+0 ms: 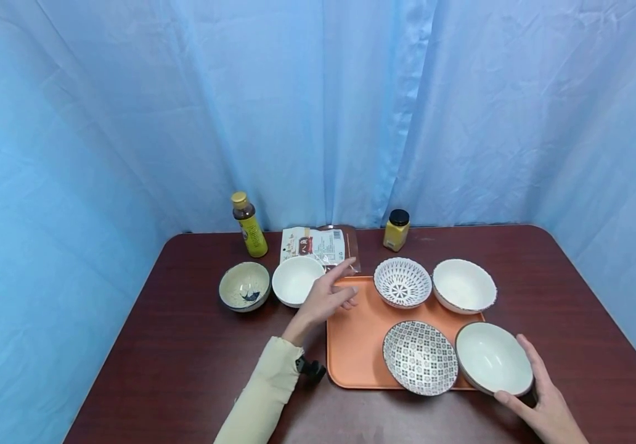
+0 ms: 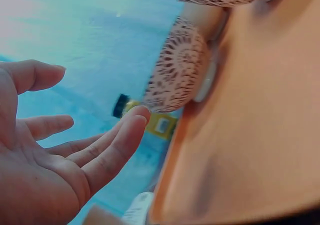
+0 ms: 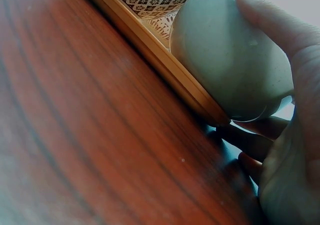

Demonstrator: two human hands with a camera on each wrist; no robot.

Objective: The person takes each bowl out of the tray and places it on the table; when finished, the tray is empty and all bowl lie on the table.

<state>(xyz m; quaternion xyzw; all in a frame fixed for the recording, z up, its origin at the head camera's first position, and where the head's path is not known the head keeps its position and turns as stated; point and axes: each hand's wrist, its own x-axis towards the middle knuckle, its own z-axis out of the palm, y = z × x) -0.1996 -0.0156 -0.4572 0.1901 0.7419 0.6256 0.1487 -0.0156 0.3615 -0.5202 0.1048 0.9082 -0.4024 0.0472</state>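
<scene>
My right hand grips a pale grey-green bowl with a dark rim at the tray's near right corner. In the right wrist view, its thumb lies against the side of the bowl and the other fingers reach around its base. My left hand hovers over the left back part of the orange tray, fingers spread and holding nothing. Beside the gripped bowl sits a bowl with a dark grid pattern. Farther back stand a bowl with a radiating pattern and a white bowl.
Left of the tray are a cream bowl with a blue motif and a plain white bowl, partly behind the left hand. Along the back stand a yellow-labelled bottle, a printed packet and a yellow jar with black lid. Blue curtains surround the table.
</scene>
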